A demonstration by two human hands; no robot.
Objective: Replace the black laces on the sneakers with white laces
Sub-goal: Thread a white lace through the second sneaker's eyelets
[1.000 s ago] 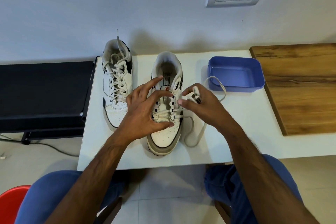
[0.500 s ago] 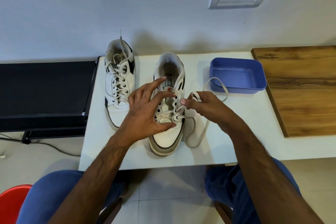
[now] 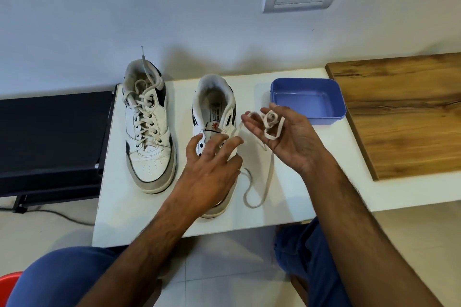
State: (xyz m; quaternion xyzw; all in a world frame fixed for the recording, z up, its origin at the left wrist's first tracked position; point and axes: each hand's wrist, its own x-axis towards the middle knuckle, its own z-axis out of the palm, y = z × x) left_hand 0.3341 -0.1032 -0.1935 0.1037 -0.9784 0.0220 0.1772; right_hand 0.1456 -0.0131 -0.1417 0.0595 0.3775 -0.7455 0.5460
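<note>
Two white sneakers stand on the white table [image 3: 294, 209], toes toward me. The left sneaker [image 3: 147, 132] is fully laced in white. My left hand [image 3: 212, 169] rests with spread fingers on the eyelets of the right sneaker [image 3: 214, 97], which is only partly laced as far as I can see. A white lace [image 3: 259, 187] runs from that shoe in a loose loop on the table and up to my right hand [image 3: 291, 142]. That hand is raised, palm up, to the shoe's right, with the lace coiled round its curled fingers. No black lace is in view.
An empty blue plastic tray [image 3: 331, 114] sits at the back right of the table. A wooden board [image 3: 404, 112] lies to its right. A black stand [image 3: 50, 132] adjoins the table's left edge. A red stool [image 3: 7, 281] is at the lower left.
My right hand has lifted away from the shoe and turned palm up, drawing the lace up coiled on its fingers. My left hand's fingers have spread and slid lower over the eyelets.
</note>
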